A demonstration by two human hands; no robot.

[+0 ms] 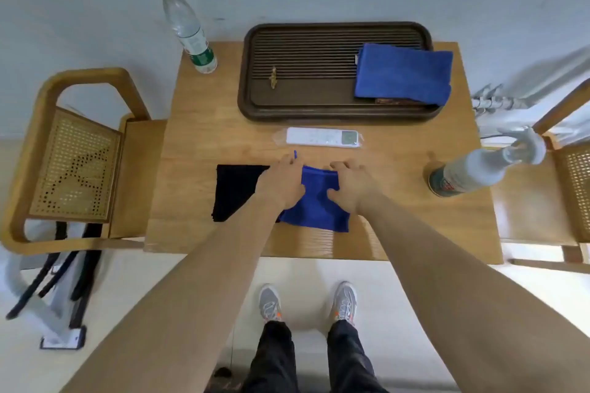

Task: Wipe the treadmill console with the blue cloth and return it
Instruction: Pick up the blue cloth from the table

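Observation:
A folded blue cloth (pixel 316 204) lies on the wooden table (pixel 198 137) near its front edge, partly over a black cloth (pixel 234 191). My left hand (pixel 282 183) grips the blue cloth's left side and my right hand (pixel 349 187) grips its right side, fingers curled over the far edge. A small blue loop sticks up beside my left fingers. No treadmill console is in view.
A second blue cloth (pixel 404 73) rests on the dark slatted tray (pixel 287 102) at the back. A white remote (pixel 322 136) lies between the tray and my hands. A plastic water bottle (pixel 188 29) stands back left, a spray bottle (pixel 479 169) right. Wooden chairs (pixel 73 150) flank the table.

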